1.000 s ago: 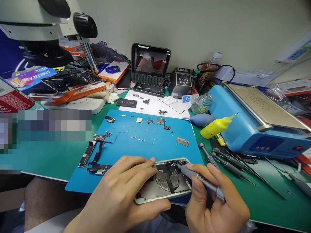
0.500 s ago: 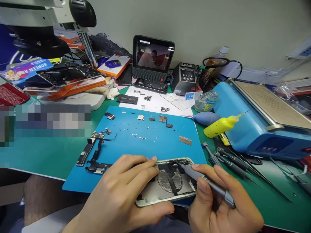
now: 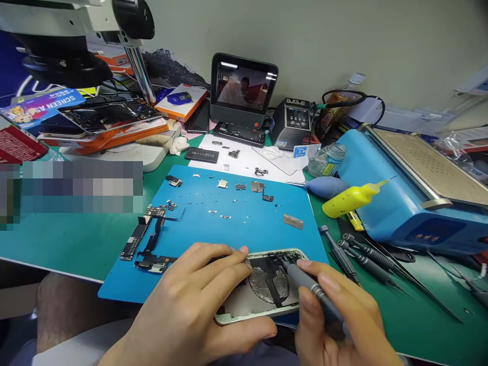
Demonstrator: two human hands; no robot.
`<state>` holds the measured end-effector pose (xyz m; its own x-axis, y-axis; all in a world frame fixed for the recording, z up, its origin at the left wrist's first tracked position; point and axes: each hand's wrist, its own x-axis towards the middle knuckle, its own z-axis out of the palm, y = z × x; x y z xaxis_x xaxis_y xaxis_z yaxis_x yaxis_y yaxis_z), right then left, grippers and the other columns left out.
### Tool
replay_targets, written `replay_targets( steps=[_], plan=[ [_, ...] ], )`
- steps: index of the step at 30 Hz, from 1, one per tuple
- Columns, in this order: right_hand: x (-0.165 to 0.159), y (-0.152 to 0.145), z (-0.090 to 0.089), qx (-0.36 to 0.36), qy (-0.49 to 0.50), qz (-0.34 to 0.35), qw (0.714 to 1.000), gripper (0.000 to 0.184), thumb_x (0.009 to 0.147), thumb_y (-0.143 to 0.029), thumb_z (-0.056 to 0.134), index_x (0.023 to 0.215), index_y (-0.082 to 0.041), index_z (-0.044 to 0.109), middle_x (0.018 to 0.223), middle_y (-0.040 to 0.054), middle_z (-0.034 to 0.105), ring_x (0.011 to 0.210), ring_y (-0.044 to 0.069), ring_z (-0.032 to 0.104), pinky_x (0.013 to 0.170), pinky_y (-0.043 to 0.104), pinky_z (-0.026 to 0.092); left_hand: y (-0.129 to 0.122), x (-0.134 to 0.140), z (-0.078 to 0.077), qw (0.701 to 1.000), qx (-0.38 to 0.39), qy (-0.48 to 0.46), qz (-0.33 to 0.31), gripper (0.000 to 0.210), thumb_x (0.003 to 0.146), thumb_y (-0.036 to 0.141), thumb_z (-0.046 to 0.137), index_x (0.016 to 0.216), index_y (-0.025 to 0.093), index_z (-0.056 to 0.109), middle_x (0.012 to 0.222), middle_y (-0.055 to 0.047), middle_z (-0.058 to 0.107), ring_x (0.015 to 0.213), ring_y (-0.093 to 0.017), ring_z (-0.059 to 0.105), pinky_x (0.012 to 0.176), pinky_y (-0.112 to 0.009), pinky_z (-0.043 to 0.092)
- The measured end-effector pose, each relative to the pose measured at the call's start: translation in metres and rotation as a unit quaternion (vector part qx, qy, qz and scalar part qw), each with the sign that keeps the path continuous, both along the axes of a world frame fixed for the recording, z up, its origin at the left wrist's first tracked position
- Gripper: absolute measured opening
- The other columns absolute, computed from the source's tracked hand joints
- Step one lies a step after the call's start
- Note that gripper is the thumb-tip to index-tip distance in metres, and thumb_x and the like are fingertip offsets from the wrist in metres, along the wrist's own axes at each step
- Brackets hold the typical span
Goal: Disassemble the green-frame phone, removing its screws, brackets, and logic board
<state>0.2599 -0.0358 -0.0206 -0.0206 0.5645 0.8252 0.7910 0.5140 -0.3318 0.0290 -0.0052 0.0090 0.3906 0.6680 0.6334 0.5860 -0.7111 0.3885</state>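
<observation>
The bare left hand (image 3: 190, 300) rises from the bottom edge, its back turned up, with long, slightly bent fingers (image 3: 219, 274) slanting toward the upper right and the straight thumb (image 3: 247, 329) spread below in a wide clasp. The bare right hand (image 3: 346, 315) faces it, index finger reaching leftward, thumb opposed in a pinch, its wrist cut off by the frame. The hands stay apart.

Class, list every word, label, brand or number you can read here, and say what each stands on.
"SCREEN AS" on the blue packet; any further letters cannot be made out.
Too small or blurred to read: print on the red box, flat black battery, jar label and blue machine's display.
No legible text on the phone housing or grey hand tool.
</observation>
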Motion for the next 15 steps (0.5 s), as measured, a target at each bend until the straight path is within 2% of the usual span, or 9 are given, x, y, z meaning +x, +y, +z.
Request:
replay_targets(
  steps=[3, 8, 10, 12, 15],
  plan=[
    [0.002, 0.004, 0.006, 0.04, -0.068, 0.007, 0.997, 0.021, 0.098, 0.0, 0.079, 0.11, -0.017, 0.079, 0.109, 0.0048, 0.077, 0.104, 0.018, 0.08, 0.095, 0.033, 0.07, 0.001, 0.0, 0.001, 1.0, -0.011, -0.005, -0.006, 0.051, 0.12, 0.063, 0.059, 0.114, 0.019, 0.083, 0.113, 0.001, 0.093, 0.104, -0.019, 0.087, 0.093, -0.027, 0.067],
    [0.004, 0.003, 0.006, 0.047, -0.054, 0.018, 0.997, 0.032, 0.094, 0.002, 0.08, 0.112, -0.025, 0.078, 0.111, 0.0026, 0.082, 0.1, 0.022, 0.083, 0.083, 0.038, 0.072, 0.001, -0.002, 0.002, 1.0, -0.025, -0.007, -0.005, 0.05, 0.12, 0.064, 0.06, 0.115, 0.02, 0.083, 0.113, 0.003, 0.093, 0.103, -0.018, 0.087, 0.092, -0.027, 0.068],
    [0.001, 0.001, 0.006, 0.025, -0.046, 0.036, 0.998, 0.036, 0.095, 0.003, 0.075, 0.118, -0.025, 0.078, 0.116, 0.0033, 0.084, 0.106, 0.023, 0.084, 0.088, 0.04, 0.073, 0.001, -0.002, 0.003, 1.0, -0.027, -0.007, -0.006, 0.05, 0.119, 0.065, 0.06, 0.114, 0.021, 0.083, 0.113, 0.004, 0.093, 0.103, -0.018, 0.087, 0.092, -0.027, 0.068],
    [-0.003, 0.0, 0.006, -0.002, -0.036, 0.038, 0.999, 0.034, 0.099, 0.002, 0.067, 0.121, -0.023, 0.077, 0.13, 0.0063, 0.084, 0.12, 0.025, 0.082, 0.099, 0.044, 0.072, 0.001, -0.002, 0.003, 1.0, -0.026, -0.01, -0.006, 0.05, 0.119, 0.065, 0.06, 0.114, 0.02, 0.083, 0.114, 0.003, 0.093, 0.102, -0.018, 0.087, 0.091, -0.027, 0.069],
    [-0.011, 0.003, 0.008, 0.029, -0.016, 0.0, 0.999, 0.023, 0.102, -0.003, 0.065, 0.11, -0.02, 0.079, 0.145, 0.0082, 0.08, 0.133, 0.024, 0.078, 0.109, 0.041, 0.067, 0.002, -0.001, 0.002, 1.0, -0.025, -0.017, -0.003, 0.05, 0.119, 0.064, 0.061, 0.113, 0.02, 0.083, 0.114, 0.003, 0.093, 0.101, -0.018, 0.087, 0.089, -0.028, 0.069]
  ],
)
